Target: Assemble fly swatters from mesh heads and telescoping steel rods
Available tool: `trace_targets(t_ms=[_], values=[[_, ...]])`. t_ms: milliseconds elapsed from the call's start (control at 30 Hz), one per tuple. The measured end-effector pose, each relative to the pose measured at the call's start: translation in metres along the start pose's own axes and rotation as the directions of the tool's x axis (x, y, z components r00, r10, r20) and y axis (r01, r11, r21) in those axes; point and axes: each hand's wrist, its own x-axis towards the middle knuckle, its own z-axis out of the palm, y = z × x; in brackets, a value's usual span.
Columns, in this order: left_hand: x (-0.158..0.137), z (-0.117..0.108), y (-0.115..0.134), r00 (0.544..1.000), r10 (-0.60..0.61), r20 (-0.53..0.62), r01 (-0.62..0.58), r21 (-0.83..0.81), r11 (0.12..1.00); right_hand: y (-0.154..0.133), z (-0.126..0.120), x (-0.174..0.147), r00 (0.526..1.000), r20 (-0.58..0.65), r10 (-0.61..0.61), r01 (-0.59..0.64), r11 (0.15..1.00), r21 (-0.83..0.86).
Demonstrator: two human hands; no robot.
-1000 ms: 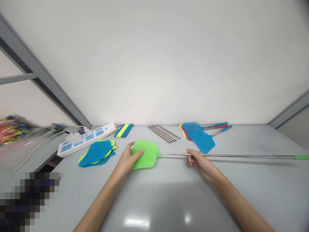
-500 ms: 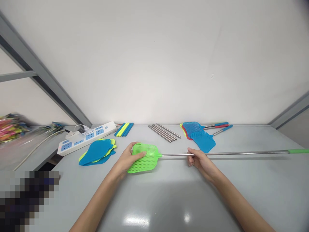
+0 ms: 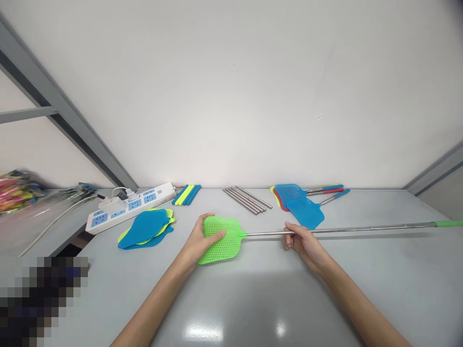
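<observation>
A bright green perforated plastic swatter head [image 3: 227, 241] lies flat over the middle of the worktop [image 3: 224, 303], right in front of the person I'm watching. The left hand [image 3: 198, 239] grasps it by its left side, thumb pressed on the mesh and the other fingers tucked behind. From the head's neck a long, thin, silver metal rod [image 3: 347, 229] runs off to the right, ending in a green handle [image 3: 448, 223] that leaves my sight at the edge. The right hand [image 3: 301, 242] has that rod pinched between thumb and fingers, the fingertips curled in underneath, and a faint shadow falls on the worktop below the rod. Just beyond the right hand lies a fanned group of blue, red and yellow mesh swatters [image 3: 306, 212], their blue and red handles pointing right. To the left of those, toward the far edge, is a loose bundle of bare silver metal tubes [image 3: 243, 199], and further left a row of slim blue and yellow sleeves [image 3: 187, 194]. Left of the left hand, well apart from it, sits a pile of blue and yellow mesh heads [image 3: 146, 226], with a long white power strip with blue sockets [image 3: 130, 208] slanting just behind.
</observation>
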Motion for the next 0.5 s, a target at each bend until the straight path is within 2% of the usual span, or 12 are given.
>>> trace_targets(t_ms=[33,100,167,233,300,367,500], values=[[0.0,0.001,-0.002,0.999,0.036,-0.027,-0.035,0.048,0.998,0.0,-0.001,0.0,1.0,0.006,-0.007,0.007,1.0,-0.006],[0.001,0.004,-0.006,0.979,0.183,-0.084,-0.161,0.217,0.963,0.0,-0.002,0.001,1.0,0.012,-0.009,0.009,1.0,-0.011],[0.002,0.006,-0.011,0.917,0.394,-0.069,-0.332,0.416,0.847,-0.001,-0.003,0.001,1.0,0.009,-0.008,0.008,1.0,-0.019],[0.002,0.008,-0.015,0.856,0.517,0.014,-0.425,0.589,0.687,-0.002,-0.003,0.002,1.0,0.002,-0.017,0.017,0.999,-0.04],[0.001,0.009,-0.017,0.814,0.564,0.139,-0.486,0.695,0.53,-0.002,-0.002,0.001,1.0,0.001,-0.028,0.028,0.998,-0.061],[-0.002,0.009,-0.017,0.782,0.561,0.274,-0.553,0.72,0.419,-0.001,-0.002,0.001,1.0,0.004,-0.029,0.029,0.998,-0.062],[-0.008,0.012,-0.013,0.741,0.516,0.429,-0.641,0.682,0.352,0.001,-0.001,0.001,1.0,0.012,-0.024,0.024,0.999,-0.047]])
